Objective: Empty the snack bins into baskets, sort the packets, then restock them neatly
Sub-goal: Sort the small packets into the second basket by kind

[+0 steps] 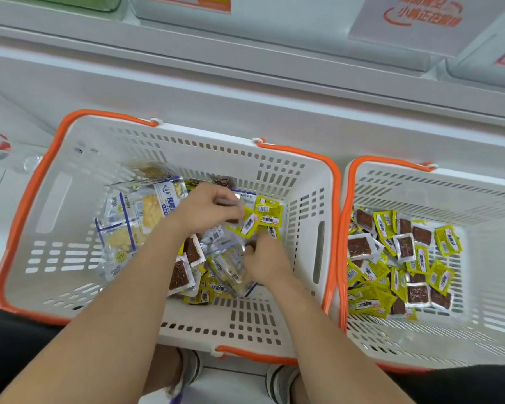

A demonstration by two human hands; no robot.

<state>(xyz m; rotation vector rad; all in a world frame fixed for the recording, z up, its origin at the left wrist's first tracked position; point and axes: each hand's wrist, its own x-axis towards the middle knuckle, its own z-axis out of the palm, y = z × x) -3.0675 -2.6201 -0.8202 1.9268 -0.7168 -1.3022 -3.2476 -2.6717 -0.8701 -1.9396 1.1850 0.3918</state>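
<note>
**Packets gripped over the left basket**

The left hand (207, 208) grips several yellow packets (267, 211) above the mixed pile (191, 252) in the left basket (70, 141). The right hand (264, 259) is blurred, so I cannot tell what its curled fingers hold. The right basket (420, 193) is cut off.

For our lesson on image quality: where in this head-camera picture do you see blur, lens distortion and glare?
Head view: the right hand is smeared by motion, the left hand, gripping yellow packets, sharper; the shelf edge bows slightly from the wide lens; the sign at the top is soft; light is even, with faint sheen on the clear packets.
</note>
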